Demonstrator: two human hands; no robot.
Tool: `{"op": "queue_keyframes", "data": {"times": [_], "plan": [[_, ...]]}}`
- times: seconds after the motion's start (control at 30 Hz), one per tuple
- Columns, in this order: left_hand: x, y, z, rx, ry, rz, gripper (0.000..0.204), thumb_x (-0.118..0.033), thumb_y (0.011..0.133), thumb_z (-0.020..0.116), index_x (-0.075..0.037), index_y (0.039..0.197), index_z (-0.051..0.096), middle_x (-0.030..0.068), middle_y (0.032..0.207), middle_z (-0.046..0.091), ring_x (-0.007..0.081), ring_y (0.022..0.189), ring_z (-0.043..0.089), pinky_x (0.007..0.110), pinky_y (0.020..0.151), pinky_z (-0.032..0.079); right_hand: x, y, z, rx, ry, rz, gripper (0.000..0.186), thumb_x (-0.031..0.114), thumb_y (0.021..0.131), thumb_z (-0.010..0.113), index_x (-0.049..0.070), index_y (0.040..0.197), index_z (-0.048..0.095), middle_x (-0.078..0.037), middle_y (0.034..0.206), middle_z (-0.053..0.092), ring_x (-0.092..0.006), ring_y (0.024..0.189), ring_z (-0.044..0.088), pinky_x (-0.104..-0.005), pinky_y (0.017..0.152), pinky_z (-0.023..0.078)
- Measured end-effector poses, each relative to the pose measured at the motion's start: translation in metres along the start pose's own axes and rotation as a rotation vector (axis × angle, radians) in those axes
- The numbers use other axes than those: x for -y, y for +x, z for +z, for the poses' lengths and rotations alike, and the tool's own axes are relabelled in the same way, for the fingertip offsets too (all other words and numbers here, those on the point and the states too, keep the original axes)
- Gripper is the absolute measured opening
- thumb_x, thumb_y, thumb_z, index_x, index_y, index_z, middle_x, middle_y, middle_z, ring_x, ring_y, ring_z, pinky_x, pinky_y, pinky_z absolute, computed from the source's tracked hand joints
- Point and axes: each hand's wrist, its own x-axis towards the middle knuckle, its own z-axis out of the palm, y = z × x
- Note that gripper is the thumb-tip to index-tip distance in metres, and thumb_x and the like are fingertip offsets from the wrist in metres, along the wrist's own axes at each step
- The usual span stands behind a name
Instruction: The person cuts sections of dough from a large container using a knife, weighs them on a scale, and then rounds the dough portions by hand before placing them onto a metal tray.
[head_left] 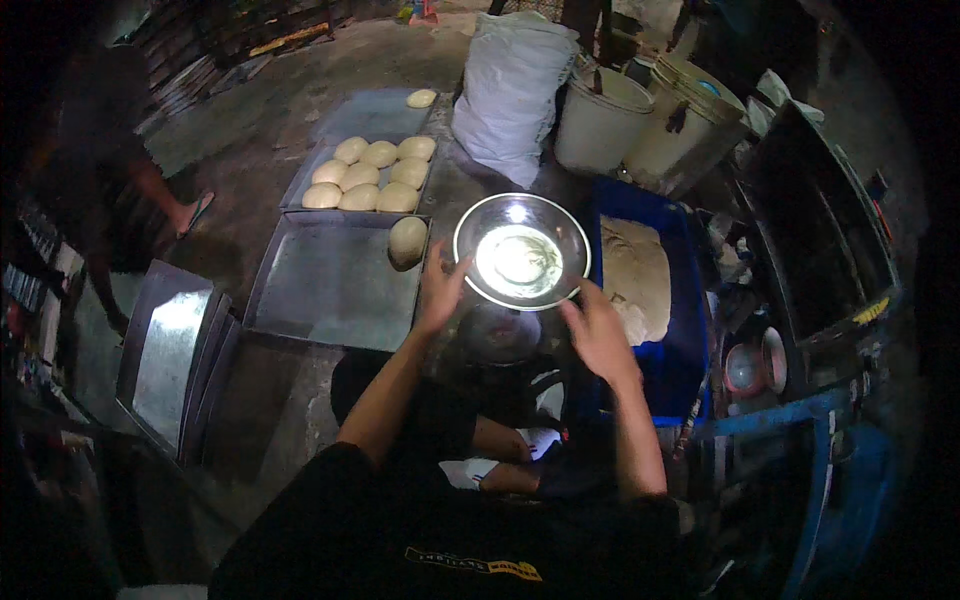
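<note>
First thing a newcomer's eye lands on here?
Probably the shiny metal bowl near the centre, glaring with light, with the left hand and right hand at its rim. Next, the cluster of pale dough balls on the trays to the left. Then the blue tub on the right, with a big dough slab inside.

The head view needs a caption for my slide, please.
Left hand and right hand at a bowl, between dough balls and blue tub.

The left forearm (392,388) slants far and right, the right forearm (638,425) leans left; left hand (441,290) and right hand (602,332) stand apart.
</note>
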Motion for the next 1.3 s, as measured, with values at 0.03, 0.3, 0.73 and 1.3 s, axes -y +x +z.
{"op": "queue_keyframes", "data": {"times": [0.03,0.3,0.73,1.3], "plan": [[0.012,0.013,-0.005,-0.056,0.081,0.109,0.062,-0.022,0.089,0.07,-0.006,0.143,0.043,0.0094,0.095,0.064,0.0148,0.068,0.059,0.03,0.06,0.05,0.018,0.025,0.016,0.156,0.034,-0.009,0.063,0.046,0.103,0.04,-0.009,0.133,0.048,-0.032,0.133,0.053,-0.0453,0.127,0.048,-0.0462,0.107,0.038],[-0.003,0.014,0.026,-0.106,0.158,0.211,0.056,0.003,0.083,0.061,0.001,0.138,0.052,0.0244,0.121,0.066,0.026,0.11,0.067,0.034,0.093,0.05,-0.017,0.087,0.078,0.803,-0.186,-0.035,0.09,0.066,0.097,0.031,-0.01,0.144,0.034,-0.032,0.152,0.03,-0.0397,0.144,0.028,-0.0411,0.119,0.023],[0.003,0.005,0.024,-0.1,-0.002,0.252,0.047,-0.001,0.09,0.056,0.003,0.137,0.051,0.015,0.12,0.065,0.0219,0.104,0.063,0.034,0.092,0.048,-0.024,0.129,0.124,0.76,-0.323,-0.11,0.084,0.07,0.096,0.018,0.015,0.159,0.006,-0.014,0.165,-0.006,-0.03,0.152,-0.01,-0.0593,0.119,-0.006],[-0.106,-0.181,0.241,0.465,-0.307,0.352,0.055,-0.032,0.105,0.04,-0.004,0.152,0.033,0.0094,0.158,0.032,0.0221,0.147,0.026,0.036,0.119,0.017,-0.048,-0.102,-0.013,-0.446,1.357,0.286,0.069,0.048,0.107,0.028,0.0,0.156,0.017,-0.013,0.164,0.016,-0.0218,0.152,0.009,-0.0331,0.122,0.006]]}}
